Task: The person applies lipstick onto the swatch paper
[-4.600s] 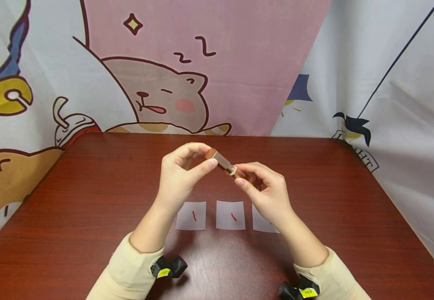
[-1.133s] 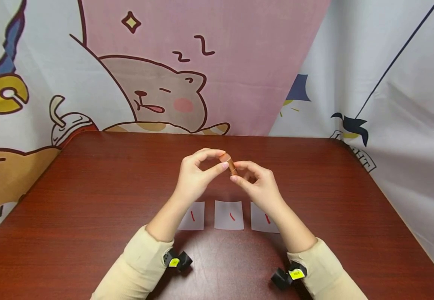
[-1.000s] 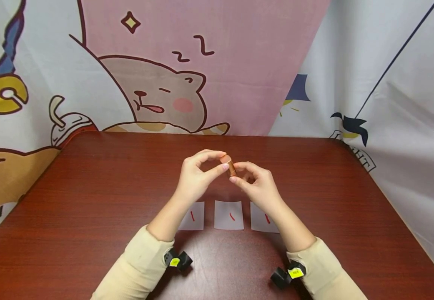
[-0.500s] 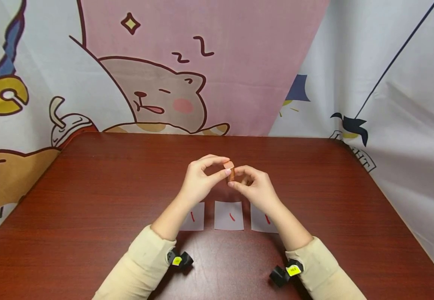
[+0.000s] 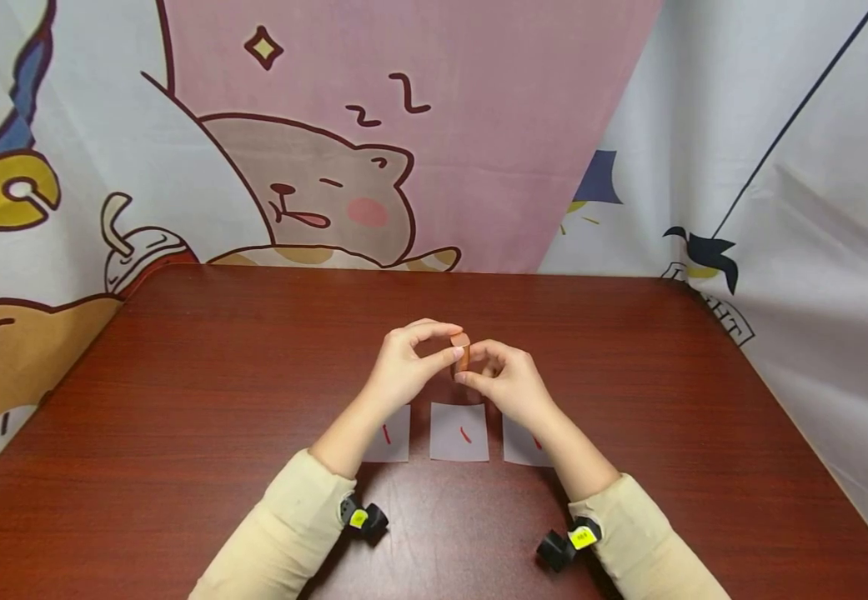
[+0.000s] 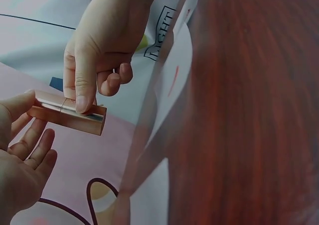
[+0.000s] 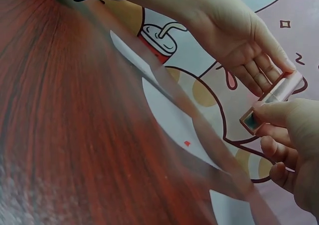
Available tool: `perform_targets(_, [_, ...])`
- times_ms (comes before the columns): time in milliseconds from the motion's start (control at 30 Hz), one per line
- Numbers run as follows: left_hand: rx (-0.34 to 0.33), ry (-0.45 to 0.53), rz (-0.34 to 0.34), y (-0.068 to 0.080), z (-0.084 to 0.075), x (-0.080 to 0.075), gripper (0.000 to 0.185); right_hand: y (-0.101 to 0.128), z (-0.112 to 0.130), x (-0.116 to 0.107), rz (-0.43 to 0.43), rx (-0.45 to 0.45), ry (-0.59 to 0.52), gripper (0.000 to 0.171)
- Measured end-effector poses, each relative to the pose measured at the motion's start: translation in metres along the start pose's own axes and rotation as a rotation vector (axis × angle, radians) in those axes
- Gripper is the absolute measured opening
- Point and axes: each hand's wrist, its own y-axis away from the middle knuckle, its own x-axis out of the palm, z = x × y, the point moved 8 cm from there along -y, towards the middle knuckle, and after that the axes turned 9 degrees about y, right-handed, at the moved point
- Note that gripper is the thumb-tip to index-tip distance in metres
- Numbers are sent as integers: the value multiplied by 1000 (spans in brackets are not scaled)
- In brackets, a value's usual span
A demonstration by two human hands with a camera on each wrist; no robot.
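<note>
A rose-gold lipstick tube [image 5: 461, 357] is held between both hands above the table, near upright in the head view. My left hand [image 5: 401, 367] pinches its upper end between thumb and fingers. From the other side, my right hand [image 5: 514, 385] grips the lower part with thumb and index finger. In the left wrist view the lipstick [image 6: 67, 113] shows a thin seam around its body, with the two parts meeting. The right wrist view shows its dark, shiny end face beside the right thumb [image 7: 271, 111].
Below the hands, three white paper squares lie in a row on the reddish-brown table [image 5: 216, 417]: the left paper [image 5: 392, 446], middle paper [image 5: 449, 446] and right paper [image 5: 524, 450], each with a red stroke. A printed cloth [image 5: 509, 125] hangs behind the table.
The lipstick's two parts, drawn apart earlier with a light band between them, now meet. Both hands have come closer together and lowered slightly, and the tube has turned from slanted to near upright.
</note>
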Motion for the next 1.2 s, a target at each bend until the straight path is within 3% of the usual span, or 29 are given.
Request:
perform_targets(400, [-28,-2,52,2,17,7,25,0,-12,11,56,21,36,19])
perform_targets(467, [-35,-6,64,3,8,9,24,0,-15,12,62,23,45,18])
perform_targets(633, [-45,-18,87,4,13,11,22,1,-18,14,76,40,75,16])
perform_targets(700, [-51,-18,94,4,26,12,23,1,-19,15,83,53,85,16])
perform_targets(1200, [-96,34,125,6,36,14,24,2,-23,18,101,87,132,17])
